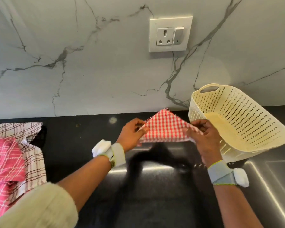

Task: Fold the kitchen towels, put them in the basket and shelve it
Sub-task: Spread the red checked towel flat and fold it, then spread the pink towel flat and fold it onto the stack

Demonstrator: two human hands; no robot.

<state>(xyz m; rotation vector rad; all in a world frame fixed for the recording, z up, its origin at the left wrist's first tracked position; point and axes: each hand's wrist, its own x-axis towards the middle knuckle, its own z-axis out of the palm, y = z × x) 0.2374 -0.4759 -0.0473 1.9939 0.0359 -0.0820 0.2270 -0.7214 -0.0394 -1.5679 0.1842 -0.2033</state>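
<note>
Small red-and-white gingham kitchen towel (pixel 164 127) stretched in the air above the glossy black table (pixel 82 145), spread as a rough diamond with its far corner pointing at the wall and its long axis running left to right between the two hands. Left hand (pixel 132 134) pinching the left corner between thumb and fingers (pixel 139 125); right hand (pixel 202 134) pinching the right corner likewise, both sets of fingers curled onto the cloth, so towel sits directly between the hands and slightly beyond the fingertips. Cream perforated plastic basket (pixel 247 122) just beside the right hand, on its outer side, tilted with its mouth toward the viewer, apparently holding nothing yet. Right hand plainly the nearer one for the drop-in; likely another fold first, bringing one corner across to the other. Pile of unfolded towels, pink plaid (pixel 5 160) over a brown-lined white one (pixel 28 129), well apart at the table's left edge. Marble-look wall with a white socket and switch plate (pixel 170 34) behind
</note>
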